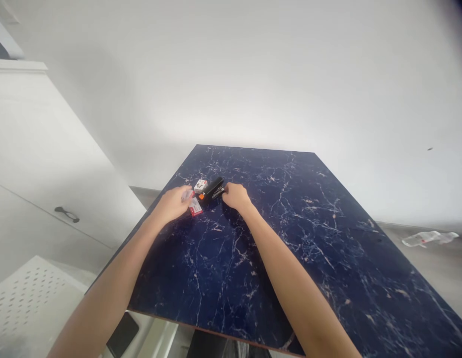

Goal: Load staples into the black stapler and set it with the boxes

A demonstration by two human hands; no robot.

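Observation:
A black stapler [213, 189] with an orange part at its near end lies on the dark blue marbled table. My right hand [236, 196] is closed at the stapler's right side, its fingertips against the metal part there. To the left, my left hand [174, 204] has its thumb and fingers around a small red-and-white packet [195, 207], which is partly hidden under them. A small white box [200, 186] with dark print stands just beyond the packet, close beside the stapler. What the right fingertips pinch is mostly hidden.
The marbled table [275, 248] ends near a white wall at the back. A white cabinet [67, 164] with a dark handle stands left. Below left is a perforated white surface [28, 298]. Clear plastic bottles [428, 238] lie on the floor at the right.

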